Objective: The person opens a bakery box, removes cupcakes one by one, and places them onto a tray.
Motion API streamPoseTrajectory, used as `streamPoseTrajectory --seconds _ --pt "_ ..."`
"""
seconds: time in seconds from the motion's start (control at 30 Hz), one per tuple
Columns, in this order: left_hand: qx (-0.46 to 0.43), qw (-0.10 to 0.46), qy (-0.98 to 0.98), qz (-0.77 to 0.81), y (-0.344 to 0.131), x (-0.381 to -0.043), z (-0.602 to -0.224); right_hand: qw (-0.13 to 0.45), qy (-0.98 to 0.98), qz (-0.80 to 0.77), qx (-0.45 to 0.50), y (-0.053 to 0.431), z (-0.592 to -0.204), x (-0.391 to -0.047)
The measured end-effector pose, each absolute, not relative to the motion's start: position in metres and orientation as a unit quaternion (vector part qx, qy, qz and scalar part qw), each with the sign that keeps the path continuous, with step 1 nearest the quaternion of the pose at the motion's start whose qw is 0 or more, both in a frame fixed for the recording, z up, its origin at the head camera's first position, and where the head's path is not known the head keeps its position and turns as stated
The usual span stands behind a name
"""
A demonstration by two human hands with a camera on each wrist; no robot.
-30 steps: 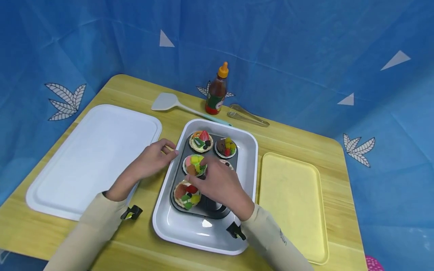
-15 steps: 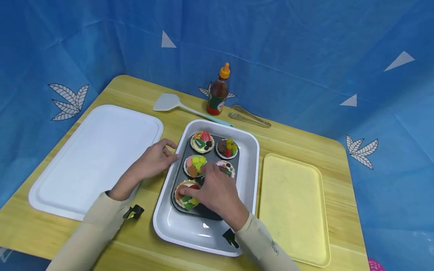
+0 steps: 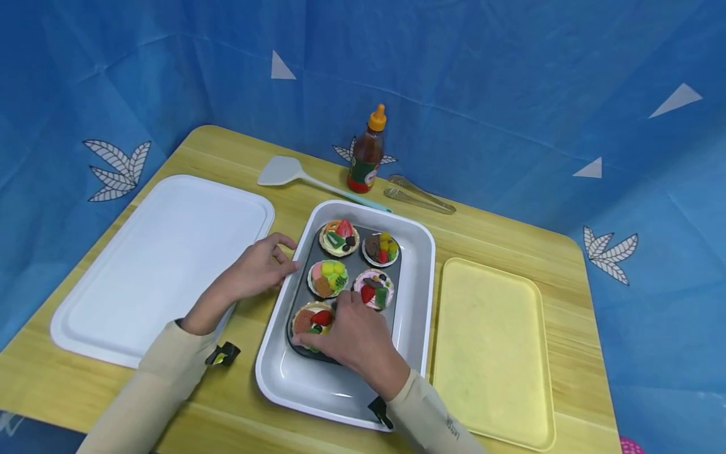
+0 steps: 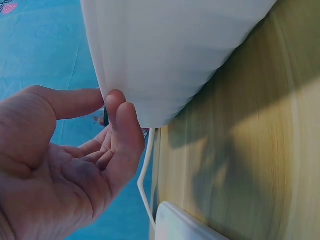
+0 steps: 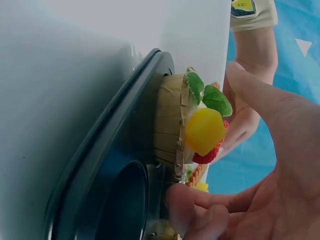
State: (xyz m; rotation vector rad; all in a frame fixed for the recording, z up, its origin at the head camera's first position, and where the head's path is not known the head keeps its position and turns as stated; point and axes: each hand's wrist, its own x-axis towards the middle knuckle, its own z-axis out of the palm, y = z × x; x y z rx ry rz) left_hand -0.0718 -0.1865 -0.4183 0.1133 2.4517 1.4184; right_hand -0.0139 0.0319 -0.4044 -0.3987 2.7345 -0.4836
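My left hand (image 3: 262, 268) pinches the left rim of a deep white tray (image 3: 346, 403). In the left wrist view, its thumb (image 4: 80, 102) meets the rim and curled fingertips (image 4: 127, 117) lie by the outer wall. Inside the tray is a dark muffin tin (image 5: 112, 125) with several fruit tarts. My right hand (image 3: 360, 331) spans the near-left fruit tart (image 3: 312, 318), thumb on one side and fingers on the other. In the right wrist view, a gap shows between the thumb (image 5: 250, 87) and this tart (image 5: 172, 115); finger contact is unclear. An empty tin cup (image 5: 125, 200) lies beside it.
A flat white tray (image 3: 164, 265) lies left and a yellow tray (image 3: 493, 353) right. Behind are a white spatula (image 3: 282, 170), a sauce bottle (image 3: 367, 157) and metal tongs (image 3: 420, 197). A blue curtain (image 3: 454, 75) hangs at the table's back edge.
My right hand has moved from the middle-left tart toward me, to the near-left tart, uncovering the pink-topped tart at the right. My left hand has kept its place on the rim.
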Motion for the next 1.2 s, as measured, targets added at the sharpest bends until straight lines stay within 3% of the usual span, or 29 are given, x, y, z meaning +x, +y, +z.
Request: streamPoseTrajectory --seconds 0.37,1.2 --pt "0.038 0.162 0.850 0.499 -0.186 -0.073 -0.418 0.196 0.955 -0.174 -0.137 0.027 -0.411 -0.013" --pt "0.039 0.176 0.838 0.515 -0.187 -0.075 -0.422 0.188 0.948 -0.183 -0.179 0.022 -0.424 -0.007"
